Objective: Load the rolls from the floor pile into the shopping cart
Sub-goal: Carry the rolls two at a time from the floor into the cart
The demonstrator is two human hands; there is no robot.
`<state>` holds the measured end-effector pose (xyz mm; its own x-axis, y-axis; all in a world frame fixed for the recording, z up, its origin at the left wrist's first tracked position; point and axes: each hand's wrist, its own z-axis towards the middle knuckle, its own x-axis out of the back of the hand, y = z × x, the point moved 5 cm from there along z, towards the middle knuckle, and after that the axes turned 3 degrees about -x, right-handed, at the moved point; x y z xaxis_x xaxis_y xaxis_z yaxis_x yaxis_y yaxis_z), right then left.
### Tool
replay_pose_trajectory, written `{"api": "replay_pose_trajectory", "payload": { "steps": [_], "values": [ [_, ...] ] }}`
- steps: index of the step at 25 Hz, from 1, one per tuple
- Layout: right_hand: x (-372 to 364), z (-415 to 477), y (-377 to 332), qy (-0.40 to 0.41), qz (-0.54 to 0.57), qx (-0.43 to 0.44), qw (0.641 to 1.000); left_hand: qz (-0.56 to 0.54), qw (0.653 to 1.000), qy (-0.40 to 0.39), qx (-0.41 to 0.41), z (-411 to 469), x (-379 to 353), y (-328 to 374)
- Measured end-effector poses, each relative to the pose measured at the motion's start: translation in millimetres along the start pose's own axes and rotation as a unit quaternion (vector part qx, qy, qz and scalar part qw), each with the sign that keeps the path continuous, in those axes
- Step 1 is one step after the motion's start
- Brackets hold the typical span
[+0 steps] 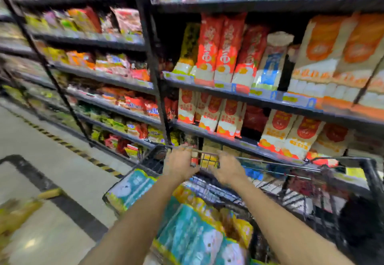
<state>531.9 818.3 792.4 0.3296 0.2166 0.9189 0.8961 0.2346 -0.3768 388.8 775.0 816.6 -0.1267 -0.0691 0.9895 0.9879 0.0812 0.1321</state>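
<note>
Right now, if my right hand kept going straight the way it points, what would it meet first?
The right hand points forward at the wire end panel of the shopping cart, which its fingers already seem to reach; blur hides contact. Past that stand bottom-shelf packets.

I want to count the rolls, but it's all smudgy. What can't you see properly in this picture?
All head view.
1. Teal packs in the shopping cart: count unclear, arms cover some, bottom edge cuts others; print blurred.
2. Yellowish shape on the floor: blurred, cut by the left edge.
3. Left hand, right hand: blur hides whether they grip the wire.
</note>
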Motion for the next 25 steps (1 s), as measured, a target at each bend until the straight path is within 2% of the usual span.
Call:
{"api": "replay_pose_trajectory", "payload": {
  "steps": [2,6,13,20,25],
  "values": [
    [0,-11,-52,0.003,0.024,0.063,0.998,-0.001,0.999,0.039,0.024,-32,30,-37],
    [-12,-38,-160,0.0,0.04,0.198,0.979,0.017,0.987,0.1,0.127,-102,78,-117],
    [-74,-123,-368,-0.06,0.021,0.42,0.905,0.028,0.926,0.173,0.336,-278,122,-273],
    [-170,-213,-545,-0.122,0.003,0.499,0.858,0.02,0.849,0.193,0.492,-454,129,-408],
    [-222,-237,-621,-0.158,0.017,0.507,0.847,0.007,0.842,0.197,0.502,-506,131,-487]
  ]
}}
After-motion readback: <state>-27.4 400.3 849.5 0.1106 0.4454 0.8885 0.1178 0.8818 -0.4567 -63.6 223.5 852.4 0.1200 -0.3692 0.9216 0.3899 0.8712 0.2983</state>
